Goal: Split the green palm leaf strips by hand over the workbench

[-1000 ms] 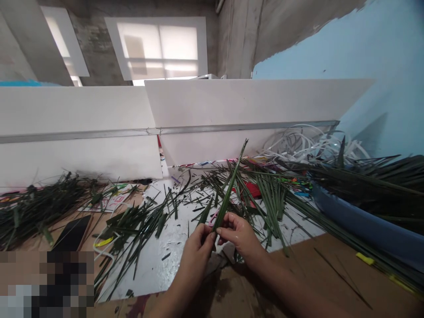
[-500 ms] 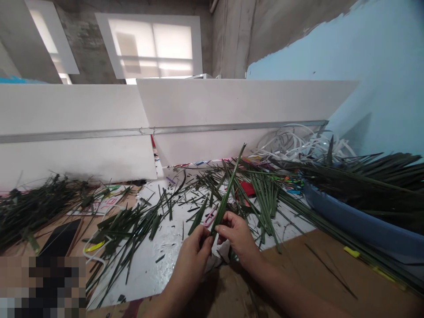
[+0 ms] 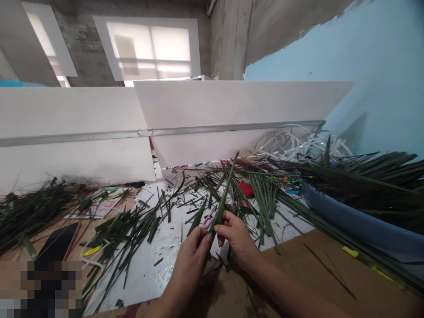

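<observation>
A long green leaf strip points up and away, its lower end pinched by both hands. My left hand closes thumb and fingers on the bottom end. Just to the right, my right hand grips the strip slightly higher with thumb and forefinger. Behind the hands, a pink tool lies on the white sheet, partly hidden by the strip. Cut leaf strips are spread beyond the right hand, beside a red object.
A blue basin heaped with dark leaves stands at the right. White straps are coiled behind. At the left are piled stems, a black phone-like object and a yellow piece. White boards form a back barrier.
The strip's tip has dipped and shifted slightly left. Both hands still hold its lower end, and the whole view has moved a little.
</observation>
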The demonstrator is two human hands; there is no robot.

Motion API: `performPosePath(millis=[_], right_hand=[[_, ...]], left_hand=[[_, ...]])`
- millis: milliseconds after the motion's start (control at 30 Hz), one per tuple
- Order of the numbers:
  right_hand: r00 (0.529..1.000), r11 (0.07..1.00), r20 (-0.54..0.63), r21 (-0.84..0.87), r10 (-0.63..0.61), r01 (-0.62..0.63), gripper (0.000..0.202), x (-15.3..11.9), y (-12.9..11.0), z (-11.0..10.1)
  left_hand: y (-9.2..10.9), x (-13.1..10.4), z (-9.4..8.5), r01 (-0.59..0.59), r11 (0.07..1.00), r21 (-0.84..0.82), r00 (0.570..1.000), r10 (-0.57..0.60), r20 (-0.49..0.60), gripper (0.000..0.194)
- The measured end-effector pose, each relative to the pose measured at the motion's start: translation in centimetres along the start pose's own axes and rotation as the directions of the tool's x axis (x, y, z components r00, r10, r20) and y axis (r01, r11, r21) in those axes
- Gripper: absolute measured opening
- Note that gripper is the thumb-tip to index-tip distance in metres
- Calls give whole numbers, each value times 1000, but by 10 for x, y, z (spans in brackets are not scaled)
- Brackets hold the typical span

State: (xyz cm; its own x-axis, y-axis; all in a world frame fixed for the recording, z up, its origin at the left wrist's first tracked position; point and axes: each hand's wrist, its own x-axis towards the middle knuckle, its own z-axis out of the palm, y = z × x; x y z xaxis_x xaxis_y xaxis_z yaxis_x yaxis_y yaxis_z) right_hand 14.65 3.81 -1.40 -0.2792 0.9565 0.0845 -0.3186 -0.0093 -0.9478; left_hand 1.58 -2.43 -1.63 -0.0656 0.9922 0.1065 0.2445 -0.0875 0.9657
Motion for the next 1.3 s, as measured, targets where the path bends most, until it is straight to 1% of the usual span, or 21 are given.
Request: performPosePath(millis=[67,133,267,367,433,500,567,667,800,900,1067,1133,1233,1300], right_hand=[[1000,1000,-6,-1,10,-10,18,-2,1,2],[999,1000,-37,4,17,-17,17,-3,2,2],[995,1000,-104,11,2,-1,13,-1,0,-1],[986,999,-164,17,-26,29,10,5,-1,-7],[978,998,-204,47,-36,47,11,10,-1,-12],[976,995,-215,83,-33,52,13,13,-1,-15],[980,993,-198,109,-25,47,14,14,0,-14],[992,994,-129,112,-4,19,14,8,1,-8],[1000,997,-6,74,18,-17,17,0,1,-1],[998,998,54,60,25,-28,17,-1,-2,-3],[998,999,64,45,17,-20,13,3,-7,-10],[997,999,78,29,25,-27,15,3,-7,-10],[992,999,119,9,43,-45,17,1,-7,-7],[990,999,130,2,51,-51,18,0,-7,-5]], left_hand=[[0,0,0,15,1000,13,999,-15,-30,24],[-1,0,2,19,1000,22,999,-18,-30,21],[-4,-2,5,-5,998,56,1000,4,19,19],[-3,-5,7,-2,995,98,999,-3,50,19],[-1,-7,8,3,994,112,998,-10,61,20],[1,-9,8,11,995,94,998,-16,60,21],[4,-10,8,26,999,44,997,-29,68,21],[7,-8,7,55,997,-58,996,-50,78,22],[6,-4,6,48,990,-133,999,-47,14,25],[5,-2,4,42,989,-144,999,-44,-5,23],[6,0,2,97,983,-153,995,-100,-7,23],[9,0,1,87,981,-175,996,-89,-2,23],[12,0,0,63,986,-157,997,-70,-37,27],[13,0,-1,71,989,-131,995,-81,-66,29]])
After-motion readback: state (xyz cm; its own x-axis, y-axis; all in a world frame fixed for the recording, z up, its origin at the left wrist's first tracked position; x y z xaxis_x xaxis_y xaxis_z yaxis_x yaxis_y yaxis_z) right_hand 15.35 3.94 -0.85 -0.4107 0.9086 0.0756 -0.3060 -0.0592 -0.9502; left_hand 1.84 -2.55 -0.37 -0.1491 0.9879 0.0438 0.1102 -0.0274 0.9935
